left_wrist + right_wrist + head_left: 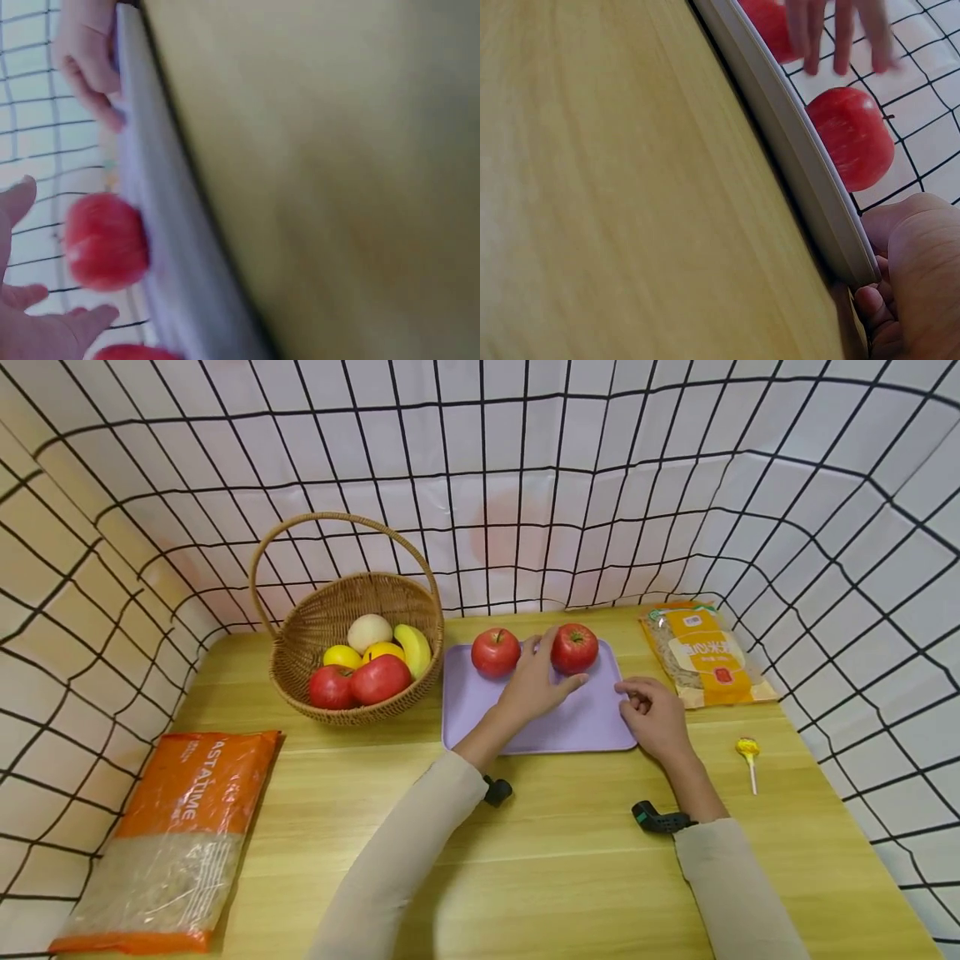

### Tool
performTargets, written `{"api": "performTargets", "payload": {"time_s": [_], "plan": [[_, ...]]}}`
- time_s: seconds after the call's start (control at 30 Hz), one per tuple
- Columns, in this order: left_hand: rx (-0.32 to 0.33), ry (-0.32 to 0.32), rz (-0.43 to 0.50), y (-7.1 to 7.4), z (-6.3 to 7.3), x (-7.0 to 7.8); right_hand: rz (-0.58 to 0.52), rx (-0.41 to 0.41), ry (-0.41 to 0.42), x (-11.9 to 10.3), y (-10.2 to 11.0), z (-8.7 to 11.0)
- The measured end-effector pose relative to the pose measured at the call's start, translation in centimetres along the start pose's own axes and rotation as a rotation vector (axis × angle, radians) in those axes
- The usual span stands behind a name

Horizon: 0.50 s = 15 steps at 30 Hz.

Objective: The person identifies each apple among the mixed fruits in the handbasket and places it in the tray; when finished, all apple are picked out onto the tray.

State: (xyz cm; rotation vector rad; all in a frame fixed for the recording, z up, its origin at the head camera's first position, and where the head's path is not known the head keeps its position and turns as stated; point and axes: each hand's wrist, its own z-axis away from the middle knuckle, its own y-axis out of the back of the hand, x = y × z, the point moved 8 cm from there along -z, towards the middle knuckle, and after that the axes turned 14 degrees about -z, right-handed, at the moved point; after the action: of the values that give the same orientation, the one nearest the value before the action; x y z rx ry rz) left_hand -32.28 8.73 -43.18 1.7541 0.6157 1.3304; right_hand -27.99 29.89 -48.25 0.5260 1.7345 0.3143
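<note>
A lilac tray [570, 727] lies on the wooden table with two red apples on it, a left apple [495, 652] and a right apple [575, 648]. My left hand [531, 683] is over the tray between them, fingers spread, closest to the right apple. In the left wrist view a gap shows between that hand's fingers and the apple [106, 241]. At the tray's right edge, my right hand [658, 718] pinches the rim. The right wrist view shows its curled fingers [874, 304] at the tray's corner, partly hidden by the hand itself.
Left of the tray stands a wicker basket [300, 635] of fruit with a tall handle. A pasta bag [172, 835] lies at the front left, a grain bag [705, 652] at the back right. A yellow lollipop [747, 747] lies near the right hand. Black-lined white sheeting encloses the table.
</note>
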Motion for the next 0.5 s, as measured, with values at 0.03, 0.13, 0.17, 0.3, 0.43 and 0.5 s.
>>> {"api": "performTargets", "payload": {"time_s": [0.03, 0.13, 0.17, 0.3, 0.43, 0.5], "plan": [[0.000, -0.024, 0.004, 0.7, 0.6, 0.1, 0.002, -0.001, 0.001, 0.0, 0.0, 0.0], [0.026, -0.109, 0.027, 3.0, 2.2, 0.1, 0.006, -0.006, 0.001, 0.2, 0.0, 0.0], [0.045, -0.138, 0.038, 3.9, 2.8, 0.0, 0.006, -0.008, 0.001, 0.2, -0.1, 0.0], [0.145, -0.217, 0.053, 8.0, 4.9, -0.7, 0.004, -0.006, 0.005, 0.1, 0.1, 0.0], [0.255, -0.233, 0.034, 12.1, 6.9, -2.4, 0.006, -0.002, 0.011, 0.0, 0.2, 0.1], [0.304, -0.238, 0.011, 13.9, 7.9, -3.4, 0.003, -0.006, 0.007, 0.0, 0.0, 0.1]]}}
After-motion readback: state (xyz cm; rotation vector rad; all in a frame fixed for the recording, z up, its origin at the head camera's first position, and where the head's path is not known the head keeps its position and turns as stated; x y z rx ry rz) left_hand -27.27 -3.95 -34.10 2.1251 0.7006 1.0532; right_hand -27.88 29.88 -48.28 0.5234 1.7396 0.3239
